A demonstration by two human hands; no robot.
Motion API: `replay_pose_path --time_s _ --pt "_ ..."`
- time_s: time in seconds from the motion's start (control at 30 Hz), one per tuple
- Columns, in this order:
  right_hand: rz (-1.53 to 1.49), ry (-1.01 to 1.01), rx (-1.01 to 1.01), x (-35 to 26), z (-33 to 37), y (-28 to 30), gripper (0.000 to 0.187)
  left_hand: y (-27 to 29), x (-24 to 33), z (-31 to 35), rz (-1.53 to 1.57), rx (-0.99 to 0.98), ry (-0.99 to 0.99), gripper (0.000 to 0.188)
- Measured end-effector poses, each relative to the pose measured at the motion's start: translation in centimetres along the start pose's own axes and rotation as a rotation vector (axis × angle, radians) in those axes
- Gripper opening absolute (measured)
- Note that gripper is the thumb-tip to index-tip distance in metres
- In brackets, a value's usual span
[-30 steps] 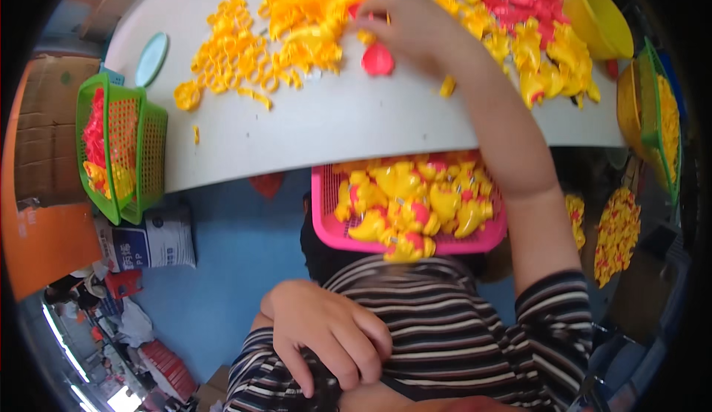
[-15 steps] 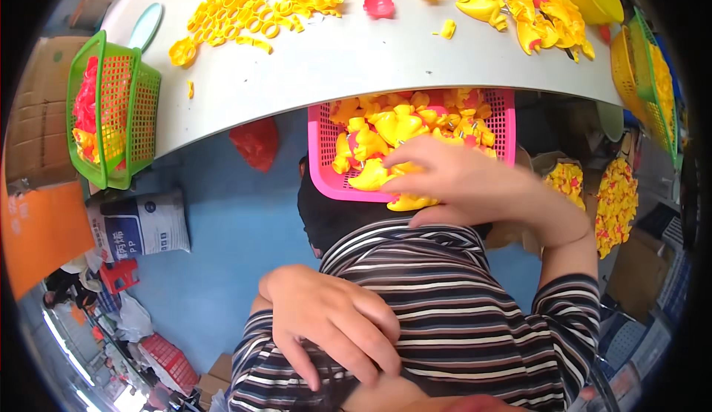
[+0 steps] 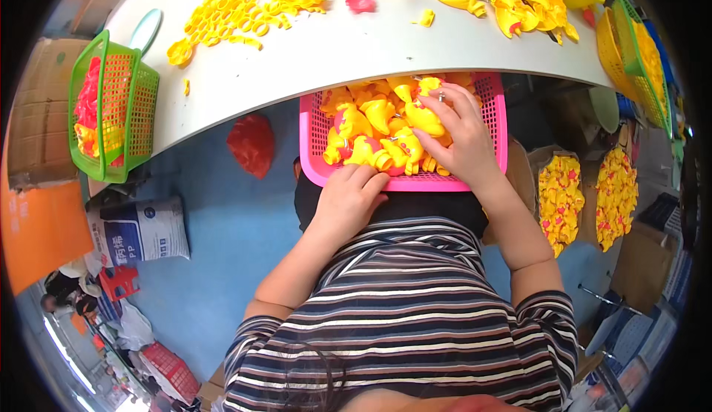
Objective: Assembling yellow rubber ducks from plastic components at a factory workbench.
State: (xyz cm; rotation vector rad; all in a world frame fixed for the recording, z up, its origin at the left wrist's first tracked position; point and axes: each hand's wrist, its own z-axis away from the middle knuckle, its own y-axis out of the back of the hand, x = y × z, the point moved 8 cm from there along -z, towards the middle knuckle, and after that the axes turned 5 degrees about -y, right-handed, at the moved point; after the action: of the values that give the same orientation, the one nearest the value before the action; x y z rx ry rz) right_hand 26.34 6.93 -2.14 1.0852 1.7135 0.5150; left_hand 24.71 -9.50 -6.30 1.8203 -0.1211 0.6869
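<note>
On my lap, partly under the table edge, a pink basket [image 3: 310,161] holds a heap of yellow, duck-like plastic pieces [image 3: 378,115], some with pink parts and small metal bits. My right hand [image 3: 469,141] is down in the right side of the heap. A yellow plastic piece [image 3: 426,120] sits between its thumb and curled fingers. At the near left corner, my left hand [image 3: 348,198] bends its fingers over the basket rim, their tips by the nearest pieces. Whether those tips also touch a piece is hidden.
Ahead curves a white table [image 3: 297,71] with yellow rings [image 3: 237,19], more yellow pieces and a pink cup [image 3: 360,0]. A green basket [image 3: 141,115] stands at its left end. Boxes of yellow-pink pieces [image 3: 560,197] stand right; a white sack [image 3: 141,230] lies left.
My left hand has gone from my chest forward to the basket rim. My right hand has shifted from above the near rim into the heap. The view has moved slightly.
</note>
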Motion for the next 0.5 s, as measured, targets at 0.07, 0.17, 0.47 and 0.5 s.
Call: replay_pose_path --time_s 0.07,0.17,0.47,0.5 --pt "0.025 -0.203 -0.038 1.6 0.3 0.1 0.04 -0.2 0.0 0.2 -0.057 0.016 -0.007 0.024" --pt "-0.046 -0.302 -0.211 2.9 1.1 1.1 0.042 1.1 1.5 0.7 0.029 -0.027 -0.046 0.021" --pt "0.018 -0.5 0.212 8.4 4.1 4.9 0.038 3.1 0.0 1.4 0.414 -0.186 0.069 0.029" --pt "0.016 -0.503 0.204 8.8 4.6 4.6 0.038 4.8 -0.6 1.0 0.439 -0.101 0.091 0.03"
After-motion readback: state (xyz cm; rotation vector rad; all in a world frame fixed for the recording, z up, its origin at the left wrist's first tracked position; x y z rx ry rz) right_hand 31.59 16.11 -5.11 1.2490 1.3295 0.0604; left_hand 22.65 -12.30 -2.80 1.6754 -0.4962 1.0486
